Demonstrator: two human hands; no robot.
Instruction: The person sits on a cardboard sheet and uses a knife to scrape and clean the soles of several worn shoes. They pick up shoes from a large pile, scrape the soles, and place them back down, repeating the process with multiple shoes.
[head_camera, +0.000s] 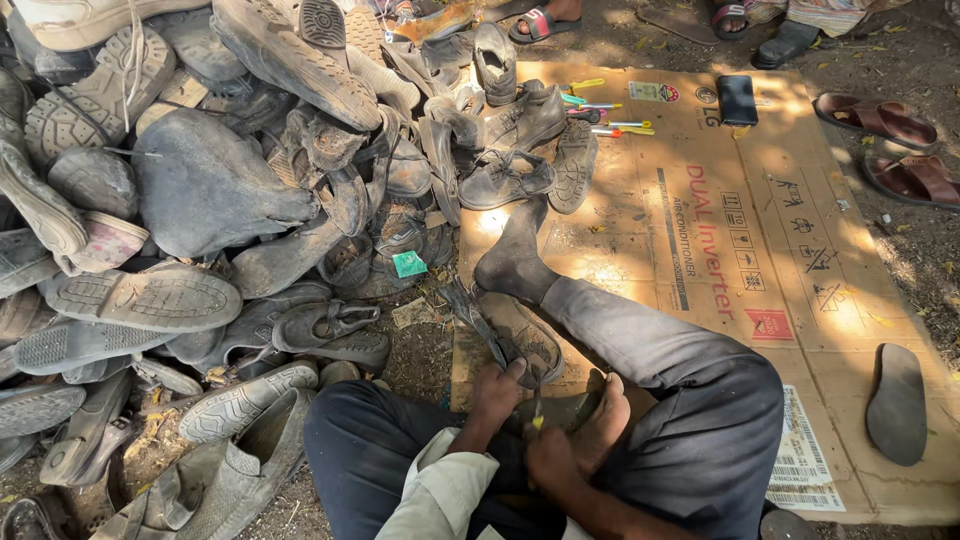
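I sit on a flattened cardboard sheet (760, 250) with one leg stretched out. My left hand (497, 388) grips a worn, dusty shoe (520, 335) that lies sole-down between my legs. My right hand (550, 455) is closed around a small tool with a yellow tip (537, 420), held against the shoe's near end. My bare foot (605, 425) presses beside the right hand. Which part of the shoe the tool touches is hidden by my hands.
A big heap of old shoes and soles (200, 200) fills the left side. Pens and small tools (600, 115) and a dark phone (737, 98) lie on the cardboard's far end. A loose sole (896, 403) lies right. Sandals (880, 118) and other people's feet (545, 22) are at the top.
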